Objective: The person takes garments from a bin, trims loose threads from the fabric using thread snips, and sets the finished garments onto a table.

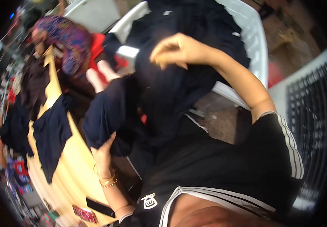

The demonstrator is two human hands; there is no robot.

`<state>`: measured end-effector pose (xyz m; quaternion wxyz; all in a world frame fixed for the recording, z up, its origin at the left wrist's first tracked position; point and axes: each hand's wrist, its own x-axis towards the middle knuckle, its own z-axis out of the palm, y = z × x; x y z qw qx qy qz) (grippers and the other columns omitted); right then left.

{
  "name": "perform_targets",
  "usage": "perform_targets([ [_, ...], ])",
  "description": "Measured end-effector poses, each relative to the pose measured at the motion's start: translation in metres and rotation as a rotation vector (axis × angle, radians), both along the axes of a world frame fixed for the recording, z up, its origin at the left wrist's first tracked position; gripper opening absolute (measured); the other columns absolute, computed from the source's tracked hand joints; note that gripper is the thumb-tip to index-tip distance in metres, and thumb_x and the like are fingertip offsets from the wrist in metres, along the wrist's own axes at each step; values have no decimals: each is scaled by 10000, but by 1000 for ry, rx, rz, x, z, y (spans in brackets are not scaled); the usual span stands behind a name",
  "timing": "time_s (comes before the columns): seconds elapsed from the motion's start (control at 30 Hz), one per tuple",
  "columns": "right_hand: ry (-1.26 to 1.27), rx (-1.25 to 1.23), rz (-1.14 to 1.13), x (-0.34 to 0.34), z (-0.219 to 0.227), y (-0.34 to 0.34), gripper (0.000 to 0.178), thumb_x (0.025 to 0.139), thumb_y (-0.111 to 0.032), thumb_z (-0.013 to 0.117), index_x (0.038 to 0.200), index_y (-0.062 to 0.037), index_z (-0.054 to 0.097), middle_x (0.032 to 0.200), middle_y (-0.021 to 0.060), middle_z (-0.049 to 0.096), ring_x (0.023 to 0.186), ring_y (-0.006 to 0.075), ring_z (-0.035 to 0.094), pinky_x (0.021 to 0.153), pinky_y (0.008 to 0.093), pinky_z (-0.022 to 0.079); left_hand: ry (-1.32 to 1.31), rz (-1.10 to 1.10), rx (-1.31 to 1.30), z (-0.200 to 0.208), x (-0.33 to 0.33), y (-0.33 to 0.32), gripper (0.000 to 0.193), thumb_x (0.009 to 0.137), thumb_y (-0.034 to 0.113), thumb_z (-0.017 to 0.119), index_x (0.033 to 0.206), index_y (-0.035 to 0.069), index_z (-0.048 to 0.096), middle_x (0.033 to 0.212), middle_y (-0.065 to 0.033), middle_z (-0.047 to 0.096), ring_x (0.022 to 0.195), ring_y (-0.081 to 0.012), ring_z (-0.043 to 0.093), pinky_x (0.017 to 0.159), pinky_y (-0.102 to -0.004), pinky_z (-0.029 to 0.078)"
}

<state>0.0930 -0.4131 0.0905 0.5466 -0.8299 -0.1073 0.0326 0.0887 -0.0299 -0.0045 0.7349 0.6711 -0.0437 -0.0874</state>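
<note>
A dark navy garment (112, 109) hangs in folds across the left side of my lap. My left hand (103, 153), with bangles at its wrist, grips the lower edge of this cloth, thumb on top. Above a heap of dark navy garments (193, 22) in a white plastic basket (256, 45), my right hand (178, 51) is raised with loosely curved fingers. Motion blurs it somewhat, and nothing shows between its fingers. Where the lap garment meets the heaped cloth, dark folds run together and I cannot make out the border.
To the left runs a light wooden table (69, 166) bearing dark cloth pieces (53, 132), a dark phone-like slab (100, 207) and a red patterned rectangular item (84, 213). Beyond it sits another person in a patterned top (67, 39). A white grated panel (309, 98) stands at right.
</note>
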Motion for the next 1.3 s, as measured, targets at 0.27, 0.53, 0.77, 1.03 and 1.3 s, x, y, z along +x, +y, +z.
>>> perform_targets([
  [0.27,-408,-811,-859,26,-54,-207,747,702,-475,796,1336,-148,574,1149,143,621,1031,294,629,890,400,511,-129,-1156,758,-107,3,-32,354,816,96,707,1122,-42,594,1136,-238,604,1126,-380,562,981,-380,435],
  [0.53,-144,-947,-1141,63,-54,-305,1126,602,-654,812,1509,-152,370,1413,213,493,1300,367,508,1043,473,443,110,-996,826,-51,48,-25,187,892,38,681,1047,-66,684,975,-124,682,925,-165,673,846,-275,526],
  [0.77,227,-784,-1121,137,-55,-330,1401,505,-732,812,1558,-64,174,1470,274,427,1370,383,429,1128,455,372,363,-622,549,-50,60,-20,295,957,36,614,1244,-30,608,1116,-59,666,1053,-116,587,954,-245,448],
  [1.03,227,-1016,-943,153,-150,-438,723,795,-362,693,1399,-11,509,1388,202,553,1309,286,528,1093,354,398,478,-478,399,-75,49,-11,275,952,38,621,1223,-1,636,1100,-36,667,1037,-107,589,956,-241,445],
  [1.3,10,-628,-926,68,-109,-351,358,753,-245,791,975,22,704,855,90,709,770,152,650,713,294,504,-27,-431,268,-37,57,-99,314,917,-6,610,1230,3,633,1183,-56,644,1118,-139,582,1015,-269,419],
])
